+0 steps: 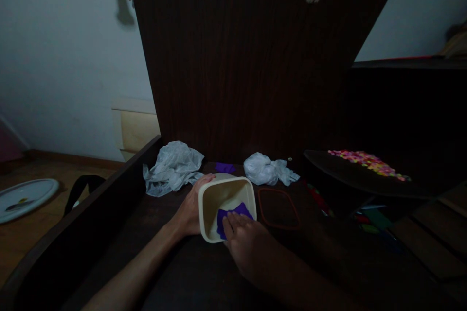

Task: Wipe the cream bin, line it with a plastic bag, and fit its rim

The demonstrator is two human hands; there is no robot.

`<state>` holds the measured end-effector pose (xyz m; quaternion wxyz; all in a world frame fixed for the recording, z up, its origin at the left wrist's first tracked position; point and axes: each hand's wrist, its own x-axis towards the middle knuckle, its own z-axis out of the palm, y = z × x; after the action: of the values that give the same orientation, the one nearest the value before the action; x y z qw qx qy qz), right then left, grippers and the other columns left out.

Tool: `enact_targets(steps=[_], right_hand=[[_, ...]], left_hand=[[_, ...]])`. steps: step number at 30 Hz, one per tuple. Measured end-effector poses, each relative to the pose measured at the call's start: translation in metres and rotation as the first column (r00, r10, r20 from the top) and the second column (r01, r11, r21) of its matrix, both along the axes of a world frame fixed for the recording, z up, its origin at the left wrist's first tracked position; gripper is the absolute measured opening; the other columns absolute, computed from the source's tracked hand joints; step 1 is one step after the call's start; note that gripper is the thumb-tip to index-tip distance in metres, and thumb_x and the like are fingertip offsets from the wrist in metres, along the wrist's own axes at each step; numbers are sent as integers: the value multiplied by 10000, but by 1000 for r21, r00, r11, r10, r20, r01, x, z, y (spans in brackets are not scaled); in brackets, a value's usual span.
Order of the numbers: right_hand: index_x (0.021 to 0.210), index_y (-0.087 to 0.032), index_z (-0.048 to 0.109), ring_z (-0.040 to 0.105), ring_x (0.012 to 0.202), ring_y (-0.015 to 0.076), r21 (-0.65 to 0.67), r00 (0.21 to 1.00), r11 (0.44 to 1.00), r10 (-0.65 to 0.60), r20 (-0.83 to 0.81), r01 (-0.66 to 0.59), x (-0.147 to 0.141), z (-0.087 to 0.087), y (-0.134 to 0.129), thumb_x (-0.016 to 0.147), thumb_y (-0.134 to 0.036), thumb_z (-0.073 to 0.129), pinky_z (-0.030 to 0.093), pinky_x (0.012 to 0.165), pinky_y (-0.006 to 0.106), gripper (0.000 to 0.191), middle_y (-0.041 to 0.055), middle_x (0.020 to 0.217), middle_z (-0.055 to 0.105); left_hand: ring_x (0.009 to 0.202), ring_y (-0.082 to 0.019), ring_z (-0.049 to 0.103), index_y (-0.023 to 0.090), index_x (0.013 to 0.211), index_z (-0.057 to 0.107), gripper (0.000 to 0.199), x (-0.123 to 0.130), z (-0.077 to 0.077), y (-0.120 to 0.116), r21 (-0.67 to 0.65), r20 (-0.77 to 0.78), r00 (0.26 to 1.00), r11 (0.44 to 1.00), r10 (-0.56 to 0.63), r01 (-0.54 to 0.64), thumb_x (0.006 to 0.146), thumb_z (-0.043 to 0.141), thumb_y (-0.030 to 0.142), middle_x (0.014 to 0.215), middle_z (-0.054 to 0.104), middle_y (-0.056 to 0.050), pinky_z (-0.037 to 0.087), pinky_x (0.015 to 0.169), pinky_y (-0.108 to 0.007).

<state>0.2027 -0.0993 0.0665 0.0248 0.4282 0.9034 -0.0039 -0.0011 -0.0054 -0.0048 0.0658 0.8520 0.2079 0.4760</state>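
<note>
A cream-coloured square container (208, 204) is tilted with its opening toward me. My left hand (191, 206) is wrapped round its left side. Inside the opening, my right hand (239, 240) presses a purple cloth (242, 210) against the container's inner wall, its fingers closed on the cloth. Just right of the container, an orange-brown rectangular lid or frame (279, 209) lies on the dark surface. A second purple piece (225, 167) lies behind the container.
Crumpled clear plastic bags lie at the back left (173, 167) and back centre (268, 169). A dark curved panel (339, 172) with colourful small pieces stands at right. A raised dark edge (109, 199) runs along the left.
</note>
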Motion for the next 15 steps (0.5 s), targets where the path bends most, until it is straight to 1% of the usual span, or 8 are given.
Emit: enact_targets(steps=[4,6,8,11,13,15], right_hand=[[1372,37,582,610,1282,382,-14,990,995,98,-105,-100,2,4,-6,860,-131,544,547,1054,456,541,289,1387,594],[1380,8,584,609,1290,364,-32,982,992,120,-149,-126,-3,8,-9,883,-138,524,542,1063,452,521,265,1400,590],[1401,4,567,589,1316,352,-70,979,989,117,-166,-130,-9,13,-11,926,-171,504,513,1097,441,510,258,1424,570],[1426,79,509,521,1374,381,-173,985,977,106,-134,-128,-18,22,-11,957,-264,527,439,1161,445,581,308,1465,504],[1439,124,463,493,1389,412,-226,988,965,108,-110,-130,-22,28,-9,927,-340,595,408,1176,466,704,353,1480,461],[1435,137,455,513,1364,433,-249,987,957,128,-100,-150,-25,32,-3,860,-405,679,423,1152,486,821,382,1466,462]], left_hand=[[1389,-462,469,245,1601,159,1211,-1,-2,2,5,4,1000,1000,-5,5,661,897,439,1501,435,-236,389,1146,-659],[1386,-463,469,240,1601,155,1210,-1,-2,2,1,4,1000,1000,-17,17,665,889,460,1498,433,-238,404,1137,-652],[1387,-454,469,245,1600,153,1163,0,-2,2,9,2,1000,1000,-19,19,698,866,426,1493,436,-235,414,1128,-649],[1390,-443,468,245,1596,159,1076,1,-3,1,26,0,1000,1000,-15,15,750,815,354,1492,435,-233,416,1124,-650],[1383,-445,477,249,1592,163,1064,1,-3,1,19,15,1000,1000,-18,17,751,808,350,1488,445,-228,416,1121,-654],[1379,-450,484,257,1587,172,1073,0,-3,2,-10,23,1000,1000,-9,9,740,821,364,1488,455,-221,417,1121,-654]])
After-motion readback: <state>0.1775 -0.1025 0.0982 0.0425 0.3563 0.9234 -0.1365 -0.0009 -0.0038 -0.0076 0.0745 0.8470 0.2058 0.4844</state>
